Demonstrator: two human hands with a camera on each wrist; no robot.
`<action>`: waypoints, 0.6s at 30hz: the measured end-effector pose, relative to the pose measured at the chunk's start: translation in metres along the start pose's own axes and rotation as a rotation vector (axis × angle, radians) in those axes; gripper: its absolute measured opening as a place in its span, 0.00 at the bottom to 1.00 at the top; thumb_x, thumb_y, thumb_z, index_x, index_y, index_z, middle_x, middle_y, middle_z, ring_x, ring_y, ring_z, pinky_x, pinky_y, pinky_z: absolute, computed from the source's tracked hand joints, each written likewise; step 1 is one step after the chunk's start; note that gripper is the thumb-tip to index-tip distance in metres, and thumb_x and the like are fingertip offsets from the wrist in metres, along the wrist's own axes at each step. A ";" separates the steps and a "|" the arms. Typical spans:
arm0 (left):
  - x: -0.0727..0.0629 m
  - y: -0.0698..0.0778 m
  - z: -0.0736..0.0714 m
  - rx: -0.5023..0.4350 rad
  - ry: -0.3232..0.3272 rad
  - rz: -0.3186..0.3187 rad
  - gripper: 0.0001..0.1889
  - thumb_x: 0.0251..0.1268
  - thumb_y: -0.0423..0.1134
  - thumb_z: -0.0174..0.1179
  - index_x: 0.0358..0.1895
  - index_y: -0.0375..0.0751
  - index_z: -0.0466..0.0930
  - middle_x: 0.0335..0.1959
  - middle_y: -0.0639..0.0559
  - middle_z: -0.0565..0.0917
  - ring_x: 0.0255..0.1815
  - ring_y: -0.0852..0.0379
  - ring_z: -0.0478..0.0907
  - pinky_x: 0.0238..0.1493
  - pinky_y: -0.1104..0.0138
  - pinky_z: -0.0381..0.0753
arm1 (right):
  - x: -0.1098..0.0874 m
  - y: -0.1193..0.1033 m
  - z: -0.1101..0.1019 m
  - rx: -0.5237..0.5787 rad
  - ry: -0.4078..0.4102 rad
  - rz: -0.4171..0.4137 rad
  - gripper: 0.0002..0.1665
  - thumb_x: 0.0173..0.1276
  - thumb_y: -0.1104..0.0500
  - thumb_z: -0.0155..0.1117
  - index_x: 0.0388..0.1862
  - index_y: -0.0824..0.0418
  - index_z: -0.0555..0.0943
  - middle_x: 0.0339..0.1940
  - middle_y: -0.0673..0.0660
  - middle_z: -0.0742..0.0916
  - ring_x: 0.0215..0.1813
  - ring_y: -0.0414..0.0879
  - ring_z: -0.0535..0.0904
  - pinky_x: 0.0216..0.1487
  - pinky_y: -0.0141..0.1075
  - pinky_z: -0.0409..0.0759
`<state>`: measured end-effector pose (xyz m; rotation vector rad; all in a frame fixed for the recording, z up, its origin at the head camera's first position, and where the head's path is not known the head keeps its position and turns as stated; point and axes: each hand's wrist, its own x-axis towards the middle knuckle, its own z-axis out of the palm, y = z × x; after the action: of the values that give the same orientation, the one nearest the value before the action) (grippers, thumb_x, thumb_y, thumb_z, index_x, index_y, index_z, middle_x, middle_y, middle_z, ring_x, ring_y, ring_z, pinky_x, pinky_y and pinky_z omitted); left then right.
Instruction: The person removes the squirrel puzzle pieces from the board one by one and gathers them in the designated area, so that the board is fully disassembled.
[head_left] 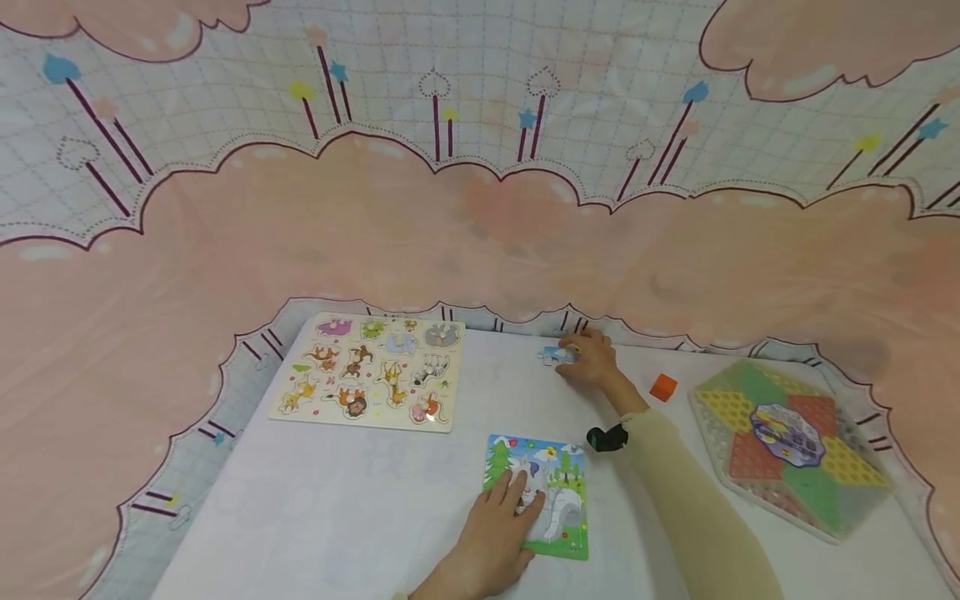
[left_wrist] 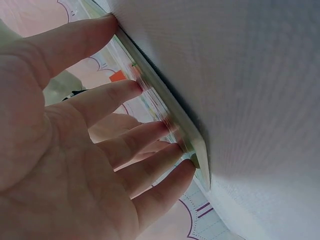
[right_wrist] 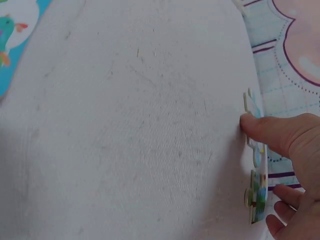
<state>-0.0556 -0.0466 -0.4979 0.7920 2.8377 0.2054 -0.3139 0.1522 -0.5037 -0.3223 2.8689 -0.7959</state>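
Observation:
My left hand (head_left: 491,521) rests on a jigsaw board (head_left: 568,546) with a white horse picture. Its fingers are spread, and the fingertips (left_wrist: 131,87) sit along the board's near edge in the left wrist view. At the far edge of the table, my right hand (head_left: 592,360) pinches a blue-and-white puzzle piece (head_left: 551,353). In the right wrist view, the thumb (right_wrist: 267,129) lies across that piece, while the index finger is hidden. Beside it is another puzzle piece (right_wrist: 258,200), green and multicoloured. Three other fingers curl loosely near it.
A wooden animal peg puzzle (head_left: 382,408) lies at the back left of the white table (head_left: 337,492). On the right sit an orange cube (head_left: 663,387) and a hexagonal Chinese checkers box (head_left: 787,437). A patterned cloth (head_left: 420,225) rises behind the table.

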 end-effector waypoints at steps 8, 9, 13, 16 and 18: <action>-0.003 0.000 -0.001 0.022 0.026 0.005 0.35 0.61 0.55 0.65 0.71 0.50 0.70 0.73 0.41 0.64 0.74 0.42 0.59 0.64 0.53 0.69 | -0.009 0.013 -0.009 0.039 0.003 0.048 0.38 0.58 0.56 0.72 0.67 0.67 0.72 0.71 0.73 0.65 0.71 0.69 0.56 0.68 0.62 0.59; -0.003 0.000 -0.001 0.017 0.025 0.001 0.35 0.61 0.54 0.65 0.71 0.50 0.70 0.73 0.41 0.64 0.74 0.41 0.59 0.65 0.53 0.69 | -0.010 0.015 -0.010 0.030 -0.001 0.051 0.38 0.59 0.56 0.71 0.67 0.68 0.72 0.71 0.72 0.65 0.71 0.69 0.56 0.68 0.61 0.59; -0.002 0.000 -0.001 0.025 0.022 -0.003 0.35 0.61 0.55 0.65 0.71 0.50 0.70 0.73 0.41 0.64 0.74 0.42 0.59 0.65 0.52 0.69 | -0.013 0.024 -0.013 0.006 -0.022 0.043 0.35 0.62 0.56 0.69 0.64 0.71 0.73 0.69 0.74 0.66 0.71 0.69 0.56 0.69 0.61 0.58; -0.002 0.001 0.000 0.030 0.022 0.001 0.35 0.61 0.55 0.65 0.71 0.50 0.70 0.74 0.41 0.64 0.74 0.42 0.59 0.65 0.53 0.68 | -0.014 0.027 -0.015 0.022 -0.034 0.039 0.33 0.63 0.56 0.69 0.63 0.71 0.75 0.69 0.75 0.66 0.70 0.70 0.55 0.69 0.61 0.58; -0.001 0.002 0.000 0.026 0.022 -0.001 0.35 0.61 0.54 0.65 0.71 0.51 0.70 0.74 0.41 0.64 0.74 0.42 0.58 0.65 0.53 0.68 | -0.015 0.029 -0.016 0.037 -0.036 0.040 0.32 0.63 0.56 0.69 0.63 0.71 0.75 0.68 0.75 0.65 0.70 0.70 0.55 0.68 0.61 0.57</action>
<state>-0.0539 -0.0459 -0.4973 0.7989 2.8673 0.1782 -0.3071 0.1882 -0.5039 -0.2716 2.8142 -0.8260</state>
